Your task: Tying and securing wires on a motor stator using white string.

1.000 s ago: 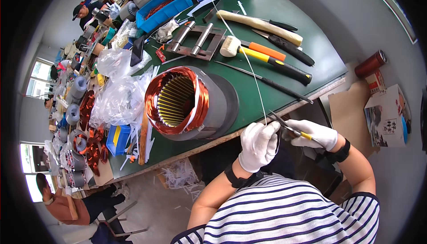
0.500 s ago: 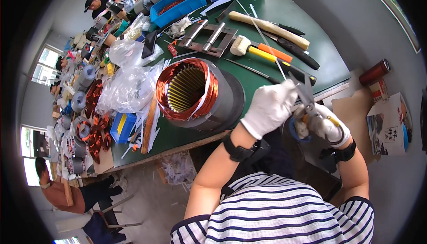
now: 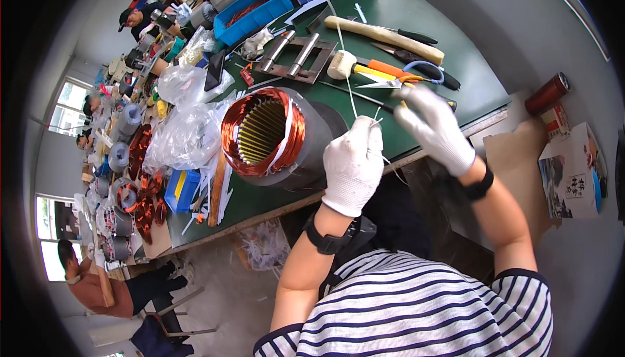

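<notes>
Both gloved hands have risen from the bench (image 3: pixel 456 96) edge: left hand (image 3: pixel 353 165) pinched on a thin white cord (image 3: pixel 346 70) beside the copper-wound stator (image 3: pixel 270 136), right hand (image 3: pixel 435 126) now spread empty, scissors (image 3: pixel 397 78) lying on the bench.

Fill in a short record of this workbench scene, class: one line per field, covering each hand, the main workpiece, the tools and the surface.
Left hand: white-gloved left hand closed on a thin white cord
Right hand: white-gloved right hand raised, fingers spread, near the cord's end
Workpiece: motor stator with copper windings, lying on its side
Tools: scissors, mallet and wooden stick behind the hands
Surface: green table
Left side: clear plastic bags, blue tray
</notes>
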A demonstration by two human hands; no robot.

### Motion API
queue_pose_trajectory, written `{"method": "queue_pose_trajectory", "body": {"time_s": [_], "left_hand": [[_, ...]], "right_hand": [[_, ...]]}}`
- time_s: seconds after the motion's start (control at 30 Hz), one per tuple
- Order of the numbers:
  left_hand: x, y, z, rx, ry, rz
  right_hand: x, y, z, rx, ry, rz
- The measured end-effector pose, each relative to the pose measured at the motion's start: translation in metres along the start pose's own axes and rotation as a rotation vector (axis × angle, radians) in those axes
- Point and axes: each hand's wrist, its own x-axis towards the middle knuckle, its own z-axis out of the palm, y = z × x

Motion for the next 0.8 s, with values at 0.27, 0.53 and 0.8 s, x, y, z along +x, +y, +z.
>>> {"method": "queue_pose_trajectory", "body": {"time_s": [0.27,0.53,0.8], "left_hand": [[0.060,0.057,0.052,0.425,-0.110,0.504],[0.027,0.026,0.114,0.404,-0.594,0.396],[0.038,-0.012,0.146,0.611,-0.513,0.384]], "right_hand": [[-0.099,-0.049,-0.043,1.210,0.226,0.696],[-0.164,0.000,-0.100,1.254,0.762,0.469],[-0.163,0.052,-0.059,0.982,0.758,0.800]]}}
